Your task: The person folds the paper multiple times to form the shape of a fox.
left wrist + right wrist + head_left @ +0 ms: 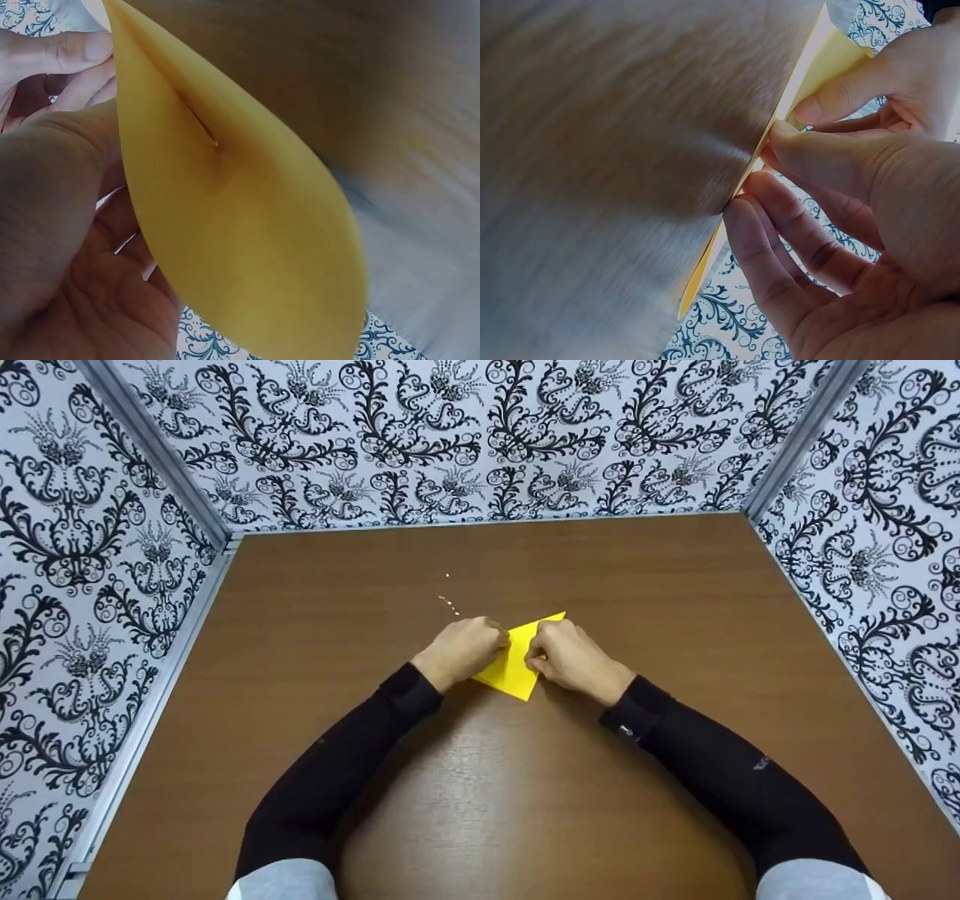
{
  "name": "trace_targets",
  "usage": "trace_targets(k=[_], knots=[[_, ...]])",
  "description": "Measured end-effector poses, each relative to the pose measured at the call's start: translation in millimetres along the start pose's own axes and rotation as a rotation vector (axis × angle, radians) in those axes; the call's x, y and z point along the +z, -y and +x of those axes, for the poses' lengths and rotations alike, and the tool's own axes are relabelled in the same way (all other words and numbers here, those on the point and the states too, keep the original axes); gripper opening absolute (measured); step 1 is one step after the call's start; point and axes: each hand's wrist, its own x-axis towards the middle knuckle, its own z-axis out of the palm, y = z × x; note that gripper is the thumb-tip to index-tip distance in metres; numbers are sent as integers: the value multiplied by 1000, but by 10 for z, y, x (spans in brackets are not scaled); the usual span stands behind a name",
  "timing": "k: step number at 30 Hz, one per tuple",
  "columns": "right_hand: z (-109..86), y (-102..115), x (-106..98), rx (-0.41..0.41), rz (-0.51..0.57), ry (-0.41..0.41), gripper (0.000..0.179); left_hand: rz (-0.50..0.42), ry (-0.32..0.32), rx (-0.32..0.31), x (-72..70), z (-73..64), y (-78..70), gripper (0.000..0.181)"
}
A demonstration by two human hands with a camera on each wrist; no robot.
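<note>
A bent yellow paper sheet (517,667) is held between both hands in the middle of the table. My left hand (465,649) grips its left side; in the left wrist view the paper hides that hand's fingertips. On the right, my right hand (574,660) pinches the sheet between thumb and curled fingers, close to the left hand's thumb (817,109). The left wrist view shows the paper (247,247) curving outward, with a short dark line ending in a bright spot; whether that is a tear or a crease, I cannot tell.
Several small white specks (450,603) lie on the brown wooden table (337,600), beyond the left hand. Patterned black-and-white panels (465,442) stand at the back and both sides, joined by grey metal posts (161,454).
</note>
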Motion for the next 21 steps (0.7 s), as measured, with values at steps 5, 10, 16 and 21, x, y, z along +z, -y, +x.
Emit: trace_targets(k=[5, 10, 16, 21], knots=[[7, 1, -2, 16, -8, 5, 5, -29, -6, 5, 3, -24, 50, 21], [-7, 1, 17, 28, -26, 17, 7, -65, -2, 14, 26, -69, 94, 20], [-8, 2, 26, 30, -25, 11, 9, -58, -2, 10, 18, -123, 126, 20], [-11, -9, 34, -13, -39, -24, 6, -68, -27, -21, 8, -179, 147, 23]])
